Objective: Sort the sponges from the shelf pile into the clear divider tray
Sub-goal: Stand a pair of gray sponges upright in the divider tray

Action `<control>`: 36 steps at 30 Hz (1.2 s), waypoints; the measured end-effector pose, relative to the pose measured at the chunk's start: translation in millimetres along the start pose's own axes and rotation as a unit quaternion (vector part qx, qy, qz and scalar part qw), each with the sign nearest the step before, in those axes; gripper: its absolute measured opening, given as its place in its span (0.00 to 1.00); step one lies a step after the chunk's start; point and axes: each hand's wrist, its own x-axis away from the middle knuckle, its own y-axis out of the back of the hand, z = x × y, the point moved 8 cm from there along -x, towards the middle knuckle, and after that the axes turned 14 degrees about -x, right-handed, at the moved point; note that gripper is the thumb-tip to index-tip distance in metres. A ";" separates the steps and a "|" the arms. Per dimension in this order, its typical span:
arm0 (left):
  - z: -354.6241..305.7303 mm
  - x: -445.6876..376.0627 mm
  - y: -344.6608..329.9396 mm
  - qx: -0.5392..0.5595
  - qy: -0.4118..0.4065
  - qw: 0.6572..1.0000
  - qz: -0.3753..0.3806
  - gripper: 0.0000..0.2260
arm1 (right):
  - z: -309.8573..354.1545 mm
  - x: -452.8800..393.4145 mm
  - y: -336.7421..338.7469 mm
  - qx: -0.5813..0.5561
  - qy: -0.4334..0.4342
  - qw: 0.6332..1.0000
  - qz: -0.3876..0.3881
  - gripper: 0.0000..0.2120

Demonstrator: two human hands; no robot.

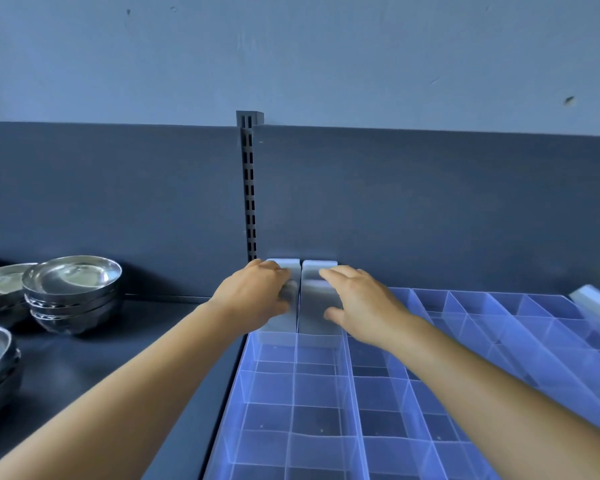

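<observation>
Head view: both hands are out at the back of the tray (352, 403). Left hand (257, 292) is clamped on the left sponge (286, 268), fingers curled over its top. Right hand (357, 303) grips the right sponge (317, 271), thumb on its near face. Both sponges stand upright, side by side, touching, in the tray's rear-left compartments against the back panel (430, 209). Steel bowls (71, 289) sit stacked to the left on the shelf (118, 358). Another sponge (594, 304) lies at the tray's far right.
</observation>
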 end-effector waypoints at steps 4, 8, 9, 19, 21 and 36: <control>-17.0 3.5 14.3 -0.010 -0.024 1.000 -0.017 0.26 | -13.3 22.6 20.7 0.013 -0.004 1.000 -0.008 0.33; -65.1 1.8 32.2 -0.025 -0.080 0.995 -0.050 0.31 | -42.7 51.1 46.0 0.029 -0.032 0.999 -0.025 0.38; -79.3 0.4 36.8 -0.025 -0.091 0.994 -0.056 0.31 | -51.6 59.1 52.8 0.032 -0.041 0.998 -0.029 0.38; -229.5 -28.8 62.3 -0.002 -0.176 0.981 -0.082 0.26 | -156.7 137.6 122.8 0.060 -0.114 0.990 -0.063 0.35; -259.1 -34.3 64.2 -0.001 -0.193 0.978 -0.082 0.26 | -179.7 151.7 136.3 0.069 -0.125 0.987 -0.068 0.35; -438.6 -104.2 59.1 -0.048 -0.277 0.955 -0.095 0.26 | -336.1 225.8 216.0 0.099 -0.226 0.963 -0.103 0.28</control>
